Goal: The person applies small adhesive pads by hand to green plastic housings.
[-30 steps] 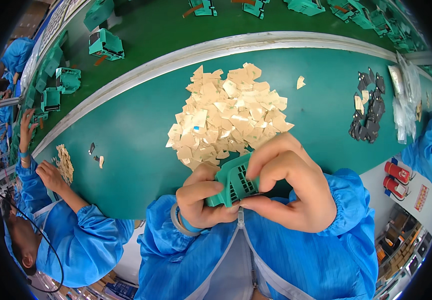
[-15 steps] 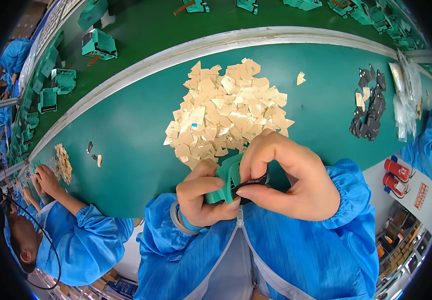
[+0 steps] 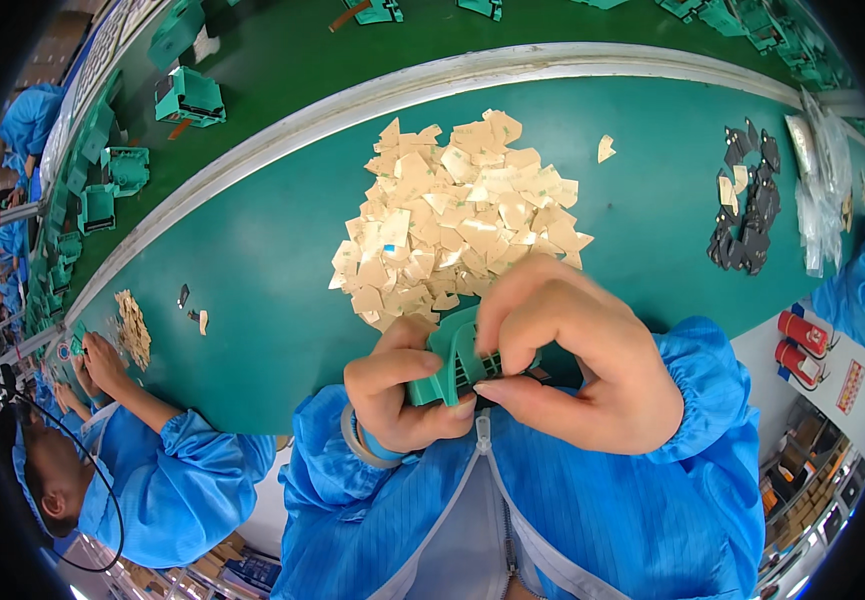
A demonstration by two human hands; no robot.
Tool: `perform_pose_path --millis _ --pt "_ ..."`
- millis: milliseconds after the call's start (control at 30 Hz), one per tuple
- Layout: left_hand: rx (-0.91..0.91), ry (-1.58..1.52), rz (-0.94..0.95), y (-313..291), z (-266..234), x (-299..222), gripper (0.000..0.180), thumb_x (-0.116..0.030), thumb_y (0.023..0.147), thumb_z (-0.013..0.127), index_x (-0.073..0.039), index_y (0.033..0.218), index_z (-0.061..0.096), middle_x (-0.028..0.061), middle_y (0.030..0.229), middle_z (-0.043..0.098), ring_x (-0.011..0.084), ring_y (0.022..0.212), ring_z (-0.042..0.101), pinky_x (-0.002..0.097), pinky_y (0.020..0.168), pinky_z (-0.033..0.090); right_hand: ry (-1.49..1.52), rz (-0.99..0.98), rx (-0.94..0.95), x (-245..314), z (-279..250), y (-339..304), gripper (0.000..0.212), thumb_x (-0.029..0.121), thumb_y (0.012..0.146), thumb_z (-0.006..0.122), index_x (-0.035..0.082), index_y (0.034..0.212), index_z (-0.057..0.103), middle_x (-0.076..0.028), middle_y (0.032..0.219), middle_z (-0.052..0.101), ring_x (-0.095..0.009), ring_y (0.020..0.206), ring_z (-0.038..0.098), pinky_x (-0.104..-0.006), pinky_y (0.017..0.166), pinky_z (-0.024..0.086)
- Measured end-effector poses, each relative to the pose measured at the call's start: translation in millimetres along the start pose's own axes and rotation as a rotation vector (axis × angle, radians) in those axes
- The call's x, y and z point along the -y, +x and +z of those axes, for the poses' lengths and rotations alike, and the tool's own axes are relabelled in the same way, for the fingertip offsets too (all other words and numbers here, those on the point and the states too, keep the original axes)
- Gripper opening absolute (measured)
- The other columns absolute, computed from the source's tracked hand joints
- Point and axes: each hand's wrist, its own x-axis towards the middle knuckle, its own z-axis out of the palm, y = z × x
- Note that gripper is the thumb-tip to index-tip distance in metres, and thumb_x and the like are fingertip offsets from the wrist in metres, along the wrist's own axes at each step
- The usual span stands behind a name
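In front of my chest, my left hand (image 3: 397,390) is closed around a green plastic housing (image 3: 444,368) with a slotted grille. Its thumb lies on the housing's outer wall. My right hand (image 3: 587,355) is curled at the housing's right side. The bent index finger reaches into the opening, and the thumb tip lies by the grille edge. Whatever is between these fingers is hidden. Something dark shows under the right palm, too covered to name. Just beyond the hands lies a large heap of cream paper-like pieces (image 3: 462,205).
Black plastic parts (image 3: 745,205) lie on the right, near clear plastic bags (image 3: 820,190). A metal rail (image 3: 282,135) divides the green table (image 3: 272,250) from a conveyor carrying green housings (image 3: 190,97). A co-worker (image 3: 167,480) in blue works on the left.
The black strip-like piece that my right fingers pinched at the housing is out of sight. My right fingers have curled further in, and the grille shows more.
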Motion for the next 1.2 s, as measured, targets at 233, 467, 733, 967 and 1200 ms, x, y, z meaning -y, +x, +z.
perform_pose_path --millis 233,467,733,967,1200 --pt "0.011 -0.067 -0.138 5.0 4.9 -6.5 0.05 -0.004 0.07 0.071 -0.001 0.106 0.037 0.0136 0.083 0.05 0.0153 0.066 0.047 0.0275 0.059 0.037 0.195 0.23 -0.032 1.2 -3.6 1.1 0.024 -0.008 0.072 0.062 0.005 0.083 0.045 -0.006 0.08 0.05 -0.014 0.073 0.048 -0.0255 0.068 0.037" --pt "-0.011 -0.101 -0.275 6.8 6.5 -12.1 0.047 -0.003 0.071 0.067 0.001 0.107 0.036 0.0118 0.085 0.048 0.0133 0.071 0.045 0.0257 0.061 0.036 0.23 0.334 -0.016 2.5 -6.5 2.0 0.024 -0.006 0.074 0.062 0.006 0.085 0.044 -0.004 0.083 0.05 -0.012 0.077 0.046 -0.0251 0.071 0.037" --pt "-0.042 -0.048 -0.142 0.0 7.7 -2.6 0.046 -0.009 0.073 0.072 -0.002 0.103 0.037 0.0113 0.074 0.049 0.0126 0.06 0.042 0.0264 0.053 0.034 0.229 0.306 0.056 2.5 -6.1 1.9 0.023 -0.004 0.074 0.063 0.006 0.085 0.045 -0.005 0.084 0.05 -0.014 0.077 0.047 -0.0257 0.071 0.038" --pt "-0.041 -0.102 -0.125 -3.2 8.1 -1.8 0.047 -0.01 0.072 0.073 -0.003 0.103 0.039 0.011 0.072 0.049 0.0131 0.058 0.044 0.0278 0.05 0.033 0.189 0.3 0.063 1.0 -6.5 0.3 0.024 -0.004 0.073 0.065 0.005 0.085 0.045 -0.005 0.083 0.051 -0.014 0.075 0.049 -0.0269 0.067 0.04" --pt "-0.006 -0.094 -0.113 -4.0 5.4 -1.6 0.05 -0.011 0.071 0.076 -0.004 0.104 0.039 0.0118 0.075 0.05 0.0149 0.059 0.046 0.0288 0.051 0.035 0.167 0.279 0.072 -0.4 -5.4 0.9 0.025 -0.004 0.072 0.065 0.005 0.084 0.045 -0.005 0.083 0.051 -0.015 0.073 0.049 -0.0273 0.066 0.04"
